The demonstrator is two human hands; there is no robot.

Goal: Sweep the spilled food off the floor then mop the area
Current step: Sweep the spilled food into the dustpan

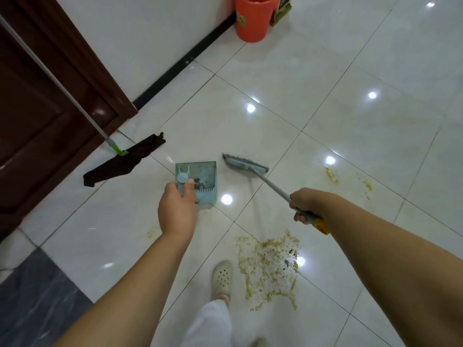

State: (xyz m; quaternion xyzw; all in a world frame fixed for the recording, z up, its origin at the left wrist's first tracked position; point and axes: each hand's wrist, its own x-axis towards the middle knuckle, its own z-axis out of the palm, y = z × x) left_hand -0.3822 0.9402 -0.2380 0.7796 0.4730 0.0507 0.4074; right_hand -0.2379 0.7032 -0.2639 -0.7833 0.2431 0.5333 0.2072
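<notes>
Left hand grips the dustpan handle, fingers curled round it; right hand is wrapped round the broom handle, its head beside the dustpan's open edge. Spilled food lies on the tile floor nearest the person, just beside the shoe. The mop leans by the door; an orange bucket stands at the far wall, with open tiles between.

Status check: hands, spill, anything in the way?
Left hand grips dustpan; right hand grips broom. Spilled food unswept beside shoe. Mop idle by door.
</notes>
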